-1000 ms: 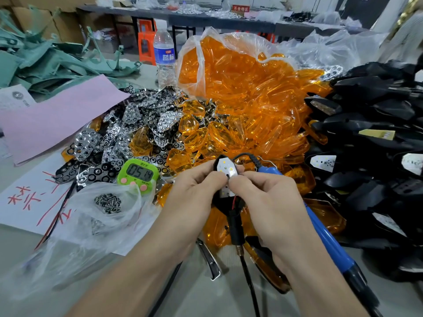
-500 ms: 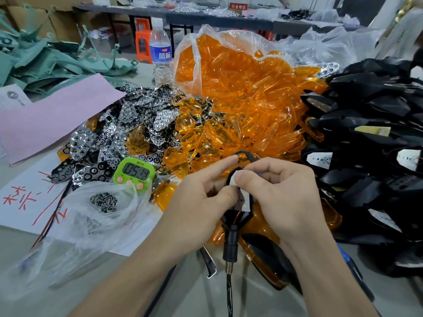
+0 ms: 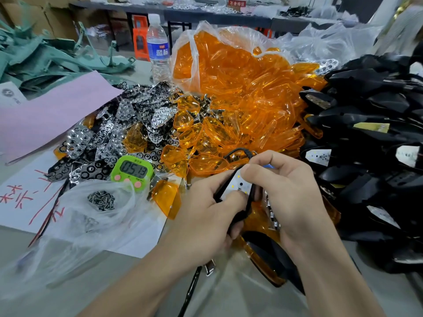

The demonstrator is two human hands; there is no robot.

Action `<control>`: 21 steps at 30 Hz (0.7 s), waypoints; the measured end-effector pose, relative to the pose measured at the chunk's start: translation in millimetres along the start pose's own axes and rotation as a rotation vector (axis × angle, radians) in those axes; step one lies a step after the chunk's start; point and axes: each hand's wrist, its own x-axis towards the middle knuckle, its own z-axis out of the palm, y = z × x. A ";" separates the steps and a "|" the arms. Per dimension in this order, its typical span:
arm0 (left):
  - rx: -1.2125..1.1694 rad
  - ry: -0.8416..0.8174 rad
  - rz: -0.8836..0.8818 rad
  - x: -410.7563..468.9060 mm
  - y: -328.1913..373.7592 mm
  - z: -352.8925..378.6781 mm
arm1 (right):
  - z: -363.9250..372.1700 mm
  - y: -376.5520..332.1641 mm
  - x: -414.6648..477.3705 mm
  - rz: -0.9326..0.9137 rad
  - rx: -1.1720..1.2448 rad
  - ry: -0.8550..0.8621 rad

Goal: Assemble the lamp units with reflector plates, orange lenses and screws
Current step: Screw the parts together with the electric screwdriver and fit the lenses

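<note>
Head: lamp unit point(image 3: 238, 186) btwn left hand point(image 3: 206, 223), right hand point(image 3: 290, 197)

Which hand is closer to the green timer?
Left. The left hand holds the lamp unit just right of the green timer; the right hand holds it from the far side, farther away.

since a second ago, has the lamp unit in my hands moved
Yes: the lamp unit shifted nearer the viewer and slightly rightward, away from the green timer.
</note>
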 end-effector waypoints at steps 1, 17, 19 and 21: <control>-0.003 -0.003 0.009 -0.6 0.4 0.4 | -0.2 -0.3 -0.1 -0.007 0.013 -0.001; -0.116 -0.085 -0.023 -4.5 7.2 -1.5 | -0.1 -1.9 -0.1 -0.070 0.044 -0.024; -0.133 -0.099 -0.030 -4.9 6.6 -2.4 | 0.9 -0.8 -0.1 -0.092 0.018 0.004; -0.146 -0.106 -0.043 -4.8 5.7 -3.1 | 1.7 0.3 0.6 -0.116 -0.013 0.025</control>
